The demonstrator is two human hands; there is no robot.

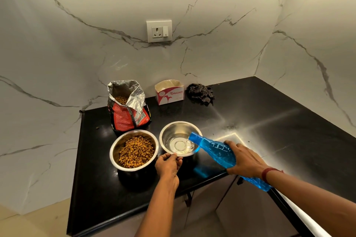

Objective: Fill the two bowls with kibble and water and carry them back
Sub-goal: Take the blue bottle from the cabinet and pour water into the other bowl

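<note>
The water bowl (173,131) is a round, polished steel bowl with a rolled rim, standing on the glossy black stone counter (250,111) near its front edge. A shallow layer of clear water (180,145) covers its flat bottom, rippled on the side below the bottle's mouth.

The left hand (168,165) pinches the near rim of the water bowl, with the thumb on top of the rim and the fingers curled beneath it. From the right of the water bowl, the right hand (246,159) grips the ribbed body of a translucent blue plastic bottle (217,150). The bottle is tilted down, with its narrow neck over the bowl's right rim. A red thread band (269,172) circles that wrist.

Just left of the water bowl, almost touching it, stands the kibble bowl (116,146), a slightly wider bowl of the same steel. It is heaped with small brown pellets of kibble (136,151).

Behind and to the left of the water bowl stands a red kibble bag (127,117) with a crinkled silver foil lining. Its mouth is torn open and shows more pellets. Straight behind the water bowl, near the wall, sits an open white cardboard box (169,92) with red print. Behind and to the right lies a crumpled dark checked cloth (201,92). A white socket plate (159,31) is set in the grey-veined marble wall (77,54) above them.
</note>
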